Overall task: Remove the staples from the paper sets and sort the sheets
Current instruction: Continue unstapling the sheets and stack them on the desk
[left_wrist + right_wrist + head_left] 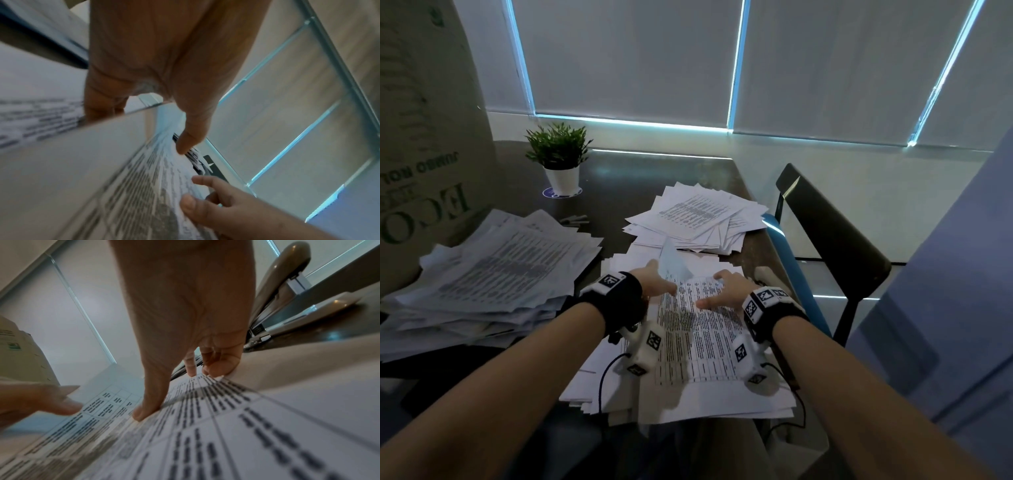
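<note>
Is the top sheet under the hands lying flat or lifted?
Partly lifted: the top sheet's far corner curls up beside the left hand; the right hand presses the rest flat.

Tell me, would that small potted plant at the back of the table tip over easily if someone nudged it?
Probably fairly easily. The potted plant has a narrow white pot that tapers toward its base, with bushy leaves spreading wider than the pot, so it looks top-heavy. It also seems light, likely plastic, though that cannot be told for sure. On the smooth dark table it might slide before tipping.

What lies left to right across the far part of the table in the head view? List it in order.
Brown printed cardboard box → small green plant in a white pot → fanned pile of white printed sheets → black chair back.
</note>
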Demonstrator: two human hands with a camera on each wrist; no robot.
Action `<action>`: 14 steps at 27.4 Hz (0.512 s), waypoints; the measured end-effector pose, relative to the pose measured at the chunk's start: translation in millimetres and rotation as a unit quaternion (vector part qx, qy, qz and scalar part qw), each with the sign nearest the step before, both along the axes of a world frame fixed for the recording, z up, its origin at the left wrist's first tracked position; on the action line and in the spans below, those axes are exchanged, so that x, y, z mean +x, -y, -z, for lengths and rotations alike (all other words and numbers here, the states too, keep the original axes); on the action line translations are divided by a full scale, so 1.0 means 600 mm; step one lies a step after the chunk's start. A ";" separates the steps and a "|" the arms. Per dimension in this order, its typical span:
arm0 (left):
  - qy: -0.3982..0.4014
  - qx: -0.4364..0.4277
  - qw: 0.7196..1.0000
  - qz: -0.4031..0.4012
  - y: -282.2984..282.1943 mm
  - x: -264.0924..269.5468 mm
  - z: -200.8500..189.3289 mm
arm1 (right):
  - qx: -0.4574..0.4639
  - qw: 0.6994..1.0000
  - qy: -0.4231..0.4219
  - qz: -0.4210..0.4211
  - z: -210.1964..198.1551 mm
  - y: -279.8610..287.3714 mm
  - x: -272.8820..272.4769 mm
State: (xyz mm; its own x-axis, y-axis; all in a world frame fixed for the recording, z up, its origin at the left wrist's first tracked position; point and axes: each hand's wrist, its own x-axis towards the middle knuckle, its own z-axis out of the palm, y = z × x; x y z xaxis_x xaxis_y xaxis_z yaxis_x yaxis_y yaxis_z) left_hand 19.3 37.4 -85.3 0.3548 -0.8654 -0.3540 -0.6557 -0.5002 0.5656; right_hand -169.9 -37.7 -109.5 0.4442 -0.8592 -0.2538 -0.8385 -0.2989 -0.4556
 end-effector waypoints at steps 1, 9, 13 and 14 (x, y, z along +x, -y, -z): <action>-0.020 -0.004 1.000 -0.017 0.001 0.001 0.002 | -0.001 1.000 -0.001 -0.001 -0.001 -0.001 0.000; -0.010 -0.013 0.999 -0.048 -0.012 0.016 0.011 | -0.003 1.000 0.001 -0.011 -0.004 -0.004 -0.003; 0.006 -0.022 0.999 -0.044 -0.014 0.007 0.016 | -0.005 1.000 0.003 -0.007 -0.003 -0.007 -0.004; -0.008 -0.039 0.998 -0.050 -0.013 0.004 0.017 | -0.005 1.000 0.004 -0.007 -0.002 -0.005 -0.004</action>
